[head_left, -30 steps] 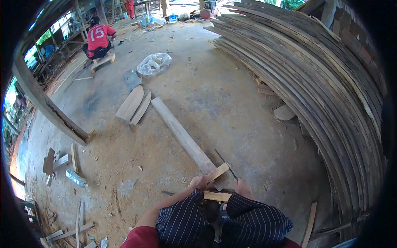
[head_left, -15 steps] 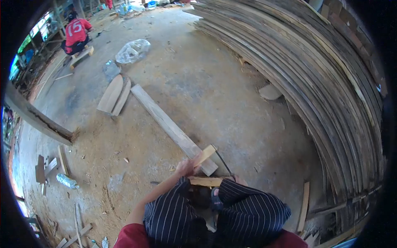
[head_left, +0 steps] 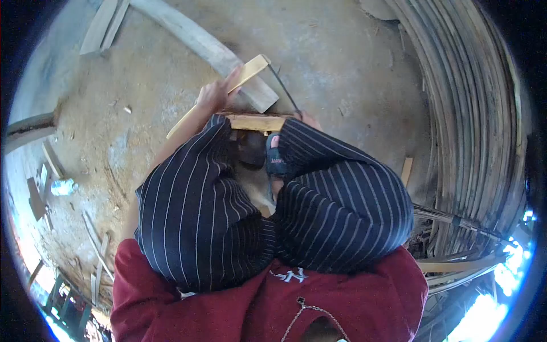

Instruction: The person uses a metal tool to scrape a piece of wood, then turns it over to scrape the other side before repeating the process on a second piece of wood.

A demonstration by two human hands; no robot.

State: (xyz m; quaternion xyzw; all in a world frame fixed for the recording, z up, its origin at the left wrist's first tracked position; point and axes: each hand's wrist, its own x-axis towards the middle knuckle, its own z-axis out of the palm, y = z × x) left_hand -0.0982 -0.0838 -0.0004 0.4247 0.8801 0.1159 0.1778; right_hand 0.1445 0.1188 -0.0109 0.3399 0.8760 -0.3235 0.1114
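Note:
My left hand (head_left: 213, 96) is closed around a pale wooden slat (head_left: 250, 72), which slants up to the right beyond the knees. A long thin dark tool (head_left: 283, 87) runs from the slat's upper end down to my right hand (head_left: 309, 119). That hand is partly covered by the right knee, and its fingers look closed on the tool's lower end; the tool's exact kind cannot be made out. Between the knees a short wooden block (head_left: 257, 122) lies crosswise, and the left hand is just above it. Beneath the slat, a thick plank (head_left: 199, 48) rests on the floor.
A tall stack of long boards (head_left: 461, 114) curves along the right. Cut boards (head_left: 105, 25) lie at upper left. On the left are a wooden post (head_left: 31, 128), a plastic bottle (head_left: 64, 187) and wood scraps (head_left: 94, 239). A sandalled foot (head_left: 275, 157) shows between the legs.
The view has tilted down towards my lap, so the crouching person in red and the plastic bag have left it. Both hands keep their hold; the slat and tool still meet at the upper end.

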